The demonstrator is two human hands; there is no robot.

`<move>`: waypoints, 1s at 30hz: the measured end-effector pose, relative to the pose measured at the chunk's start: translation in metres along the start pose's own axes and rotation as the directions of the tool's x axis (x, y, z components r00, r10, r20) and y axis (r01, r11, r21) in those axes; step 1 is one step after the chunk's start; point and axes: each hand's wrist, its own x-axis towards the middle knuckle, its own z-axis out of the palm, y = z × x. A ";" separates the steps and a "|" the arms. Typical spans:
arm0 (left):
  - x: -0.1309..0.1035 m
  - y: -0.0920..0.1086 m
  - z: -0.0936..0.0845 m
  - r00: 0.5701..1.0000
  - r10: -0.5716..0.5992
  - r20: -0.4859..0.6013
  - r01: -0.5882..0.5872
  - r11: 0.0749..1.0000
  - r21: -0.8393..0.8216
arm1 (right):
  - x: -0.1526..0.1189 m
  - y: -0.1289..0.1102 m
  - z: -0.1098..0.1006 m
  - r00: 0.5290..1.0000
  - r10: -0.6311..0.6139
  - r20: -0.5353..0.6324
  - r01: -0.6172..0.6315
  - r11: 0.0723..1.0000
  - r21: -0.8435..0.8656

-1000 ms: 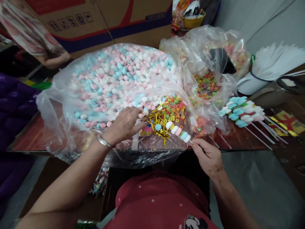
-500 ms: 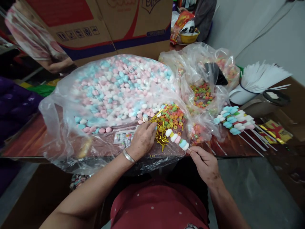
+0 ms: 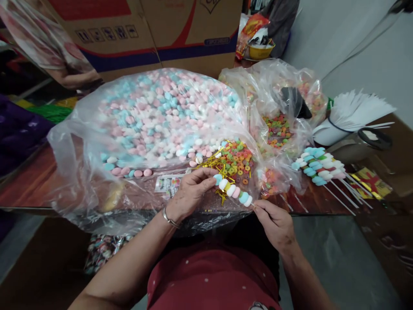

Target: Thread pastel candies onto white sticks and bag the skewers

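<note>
Between finger and thumb of my right hand [image 3: 276, 224] is the stick end of a candy skewer [image 3: 237, 192], strung with white, pink, yellow, green and blue pieces. The skewer slants up to the left. At its far tip, my left hand [image 3: 192, 189] pinches a blue marshmallow [image 3: 217, 179] that meets the top white piece; whether the stick has gone through it is hidden. Beneath lie gold twist ties [image 3: 211, 162] and colourful ring-shaped candies [image 3: 237, 159]. A large clear plastic bag [image 3: 69, 146] behind my left hand spreads around many pink, white and blue marshmallows [image 3: 164, 112].
Finished-looking marshmallow skewers [image 3: 322, 165] are stacked at the right. Behind them, white sticks [image 3: 358, 110] fill a white mug [image 3: 329, 132] beside a lidded container [image 3: 351, 146]. Another bag [image 3: 271, 73] holds ring candies. A cardboard box [image 3: 145, 38] blocks the back; a person's arm [image 3: 75, 79] shows left.
My left hand has come from the gold ties to the skewer's tip, and a blue marshmallow now shows in its fingers. The right hand keeps its grip on the stick.
</note>
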 end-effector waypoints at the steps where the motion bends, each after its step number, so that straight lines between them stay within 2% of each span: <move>1: 0.000 -0.001 -0.001 1.000 0.012 0.002 -0.012 1.000 0.003 | 0.000 -0.001 0.000 1.000 0.000 0.001 0.000 1.000 -0.007; 7: -0.002 -0.004 -0.007 0.994 0.106 0.007 -0.106 0.980 0.168 | 0.002 -0.005 0.001 1.000 0.003 0.003 -0.003 0.999 -0.044; 11: -0.006 -0.007 -0.009 0.976 0.218 0.025 -0.214 0.919 0.331 | 0.001 -0.008 0.000 0.999 -0.034 0.017 0.036 0.994 -0.100; 13: -0.008 -0.009 -0.008 0.950 0.309 0.042 -0.299 0.865 0.403 | 0.000 -0.009 0.001 0.997 -0.072 0.017 0.074 0.989 -0.131; 16: -0.010 -0.015 -0.007 0.885 0.458 0.084 -0.442 0.769 0.462 | -0.001 -0.010 0.004 0.989 -0.140 0.037 0.145 0.976 -0.166; 18: -0.011 -0.018 -0.007 0.851 0.511 0.123 -0.501 0.719 0.482 | -0.002 -0.010 0.005 0.982 -0.177 0.064 0.186 0.965 -0.184; 23: -0.014 -0.030 -0.012 0.848 0.506 0.157 -0.504 0.681 0.532 | -0.002 -0.007 0.007 0.975 -0.202 0.090 0.216 0.957 -0.193; 27: -0.022 -0.035 -0.015 0.876 0.468 0.118 -0.442 0.679 0.587 | -0.003 -0.004 0.008 0.982 -0.168 0.085 0.181 0.968 -0.173; 30: -0.028 -0.033 -0.018 0.891 0.435 0.128 -0.422 0.692 0.585 | -0.002 -0.006 0.009 0.989 -0.131 0.068 0.140 0.978 -0.157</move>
